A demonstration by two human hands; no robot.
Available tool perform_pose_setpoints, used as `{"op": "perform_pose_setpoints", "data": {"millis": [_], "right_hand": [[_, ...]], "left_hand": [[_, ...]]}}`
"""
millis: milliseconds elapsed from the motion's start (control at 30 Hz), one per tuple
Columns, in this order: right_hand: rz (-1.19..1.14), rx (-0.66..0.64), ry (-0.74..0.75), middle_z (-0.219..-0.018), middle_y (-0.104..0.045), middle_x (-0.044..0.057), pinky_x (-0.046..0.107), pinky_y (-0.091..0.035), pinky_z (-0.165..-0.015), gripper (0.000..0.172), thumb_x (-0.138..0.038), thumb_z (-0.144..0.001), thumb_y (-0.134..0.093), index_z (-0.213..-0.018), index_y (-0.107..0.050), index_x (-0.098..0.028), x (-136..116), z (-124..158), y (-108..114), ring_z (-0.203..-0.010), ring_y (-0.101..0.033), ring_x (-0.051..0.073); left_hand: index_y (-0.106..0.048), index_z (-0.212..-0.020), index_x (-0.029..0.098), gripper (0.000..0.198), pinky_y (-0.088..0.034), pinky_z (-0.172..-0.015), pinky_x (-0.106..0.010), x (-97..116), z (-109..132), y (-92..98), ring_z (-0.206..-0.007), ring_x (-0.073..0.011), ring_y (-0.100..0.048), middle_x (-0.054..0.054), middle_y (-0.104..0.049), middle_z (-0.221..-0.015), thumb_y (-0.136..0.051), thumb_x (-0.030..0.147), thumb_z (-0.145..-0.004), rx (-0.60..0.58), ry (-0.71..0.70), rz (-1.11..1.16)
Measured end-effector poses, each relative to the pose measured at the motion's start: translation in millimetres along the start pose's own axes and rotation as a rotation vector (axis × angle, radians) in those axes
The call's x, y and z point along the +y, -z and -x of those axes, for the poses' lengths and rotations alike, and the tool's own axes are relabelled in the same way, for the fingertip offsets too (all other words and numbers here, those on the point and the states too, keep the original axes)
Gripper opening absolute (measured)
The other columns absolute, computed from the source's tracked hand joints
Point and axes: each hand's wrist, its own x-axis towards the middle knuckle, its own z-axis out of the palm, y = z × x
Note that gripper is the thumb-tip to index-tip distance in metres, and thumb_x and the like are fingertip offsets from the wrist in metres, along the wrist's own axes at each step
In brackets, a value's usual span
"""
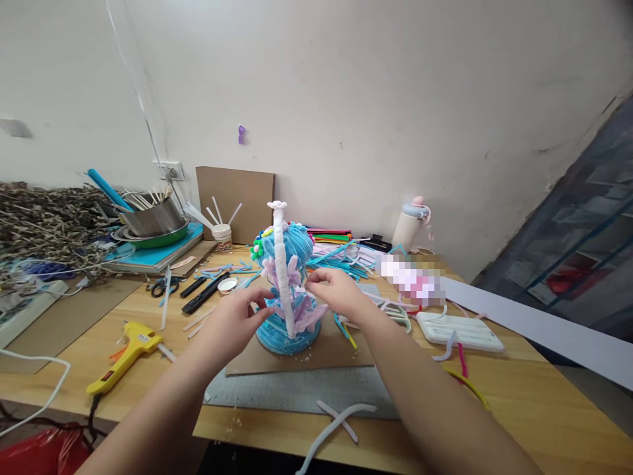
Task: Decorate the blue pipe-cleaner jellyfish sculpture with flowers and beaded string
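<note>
A blue fuzzy craft figure [288, 340] stands upright on a piece of cardboard, with a wide round base and a rounded top bearing small colourful flowers. Up its front runs a white wrapped stem [281, 270] with a flared tip, and pale purple fuzzy pieces [307, 315] spread around its middle. My left hand [246, 315] is at the figure's left side, thumb and fingers bent toward the purple and blue parts. On the right, my right hand [332, 287] has its fingertips pinched together near the figure's upper middle. Whatever either hand's fingertips hold is too small to make out.
A yellow glue gun [123, 356] lies left, near scissors [164, 287] and a black tool [205, 293]. Behind are a metal pot [154, 216], a jar of sticks [222, 236] and a bottle [409, 224]. A white power bank [459, 331] and loose fuzzy stems lie right.
</note>
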Motion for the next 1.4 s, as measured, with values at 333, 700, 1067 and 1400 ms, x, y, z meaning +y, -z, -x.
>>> {"op": "perform_pose_setpoints", "data": {"millis": [333,700,1067,1400], "right_hand": [[-0.313,0.207,0.016,-0.065,-0.053,-0.003,0.025,-0.036,-0.063,0.015,-0.032,-0.071,-0.053,-0.065,-0.056,-0.018,20.5,17.4,-7.2,-0.065,-0.047,0.013],[-0.889,0.383,-0.008,-0.069,-0.063,0.000,0.026,-0.042,-0.074,0.012,-0.029,-0.068,-0.060,-0.061,-0.061,-0.019,23.4,23.5,-0.3,-0.074,-0.058,0.014],[-1.511,0.381,-0.142,-0.079,-0.071,0.004,0.036,-0.056,-0.081,0.012,-0.021,-0.078,-0.055,-0.066,-0.054,-0.019,13.9,40.8,27.7,-0.082,-0.069,0.017],[-1.286,0.360,0.012,-0.059,-0.048,-0.008,0.014,-0.025,-0.035,0.015,-0.026,-0.075,-0.062,-0.074,-0.048,-0.021,14.0,47.0,45.3,-0.038,-0.030,0.003]], "left_hand": [[-0.068,-0.096,0.026,0.020,-0.039,-0.084,-0.038,-6.3,15.3,-15.1,-0.089,-0.0218,-0.062,0.000,-0.070,-0.085,-0.056,0.029,-0.081,0.129,-0.070,-0.080],[-0.065,-0.095,0.025,0.024,-0.032,-0.080,-0.038,-9.3,20.7,-32.0,-0.088,-0.0229,-0.059,0.001,-0.068,-0.081,-0.053,0.016,-0.076,0.396,-0.133,-0.342],[-0.061,-0.092,0.021,0.020,-0.040,-0.078,-0.036,-28.0,21.3,-31.3,-0.081,-0.0210,-0.062,-0.001,-0.063,-0.079,-0.051,0.018,-0.075,0.384,-0.044,-0.228],[-0.060,-0.086,0.019,0.033,-0.040,-0.051,-0.025,-33.6,19.4,-14.2,-0.053,-0.0126,-0.052,0.002,-0.057,-0.066,-0.058,0.051,-0.077,0.163,0.159,0.307]]}}
